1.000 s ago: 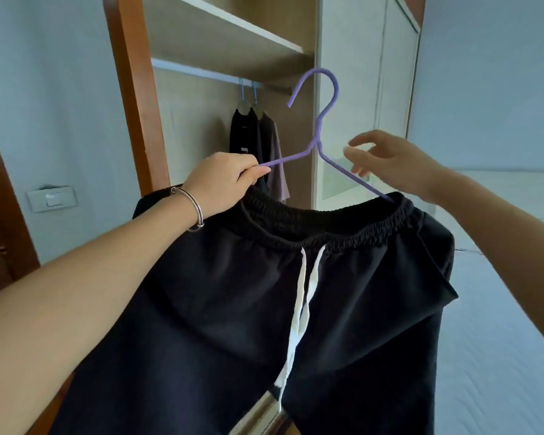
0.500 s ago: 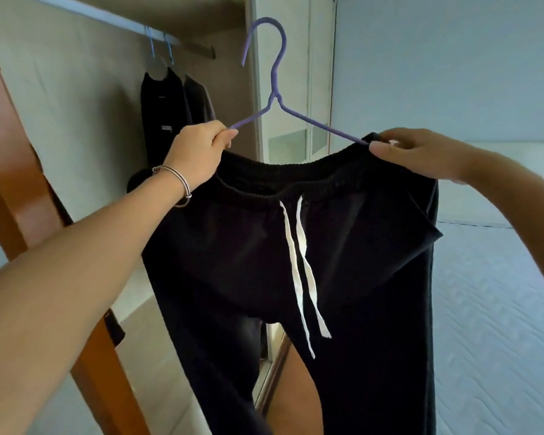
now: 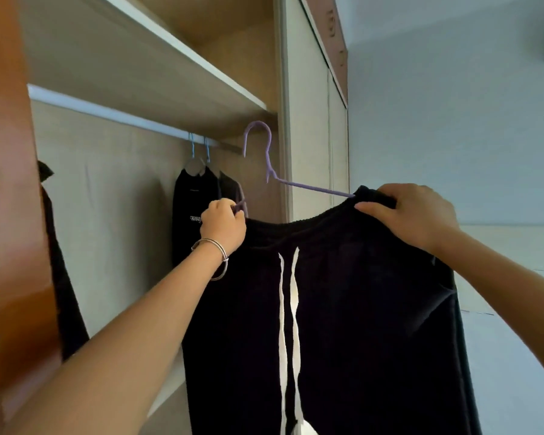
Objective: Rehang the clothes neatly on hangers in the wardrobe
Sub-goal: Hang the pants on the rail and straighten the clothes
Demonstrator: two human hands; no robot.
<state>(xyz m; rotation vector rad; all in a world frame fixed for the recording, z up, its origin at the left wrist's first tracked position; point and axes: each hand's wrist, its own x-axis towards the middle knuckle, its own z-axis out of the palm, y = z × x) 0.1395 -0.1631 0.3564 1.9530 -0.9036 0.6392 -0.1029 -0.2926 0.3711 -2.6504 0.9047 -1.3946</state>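
A pale metal hanging rail (image 3: pixel 113 116) runs under the light wooden wardrobe shelf (image 3: pixel 157 80) and carries 2 blue wire hangers (image 3: pixel 193 146) side by side near its right end, each holding a dark garment (image 3: pixel 189 211) against the beige back panel

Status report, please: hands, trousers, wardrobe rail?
Left hand and right hand grip black trousers on purple hanger. Hook not yet on rail. Two garments hanging left.

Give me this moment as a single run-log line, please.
left hand: grips purple hanger | right hand: holds black trousers waistband | hook: not on rail | phase: lifting to wardrobe
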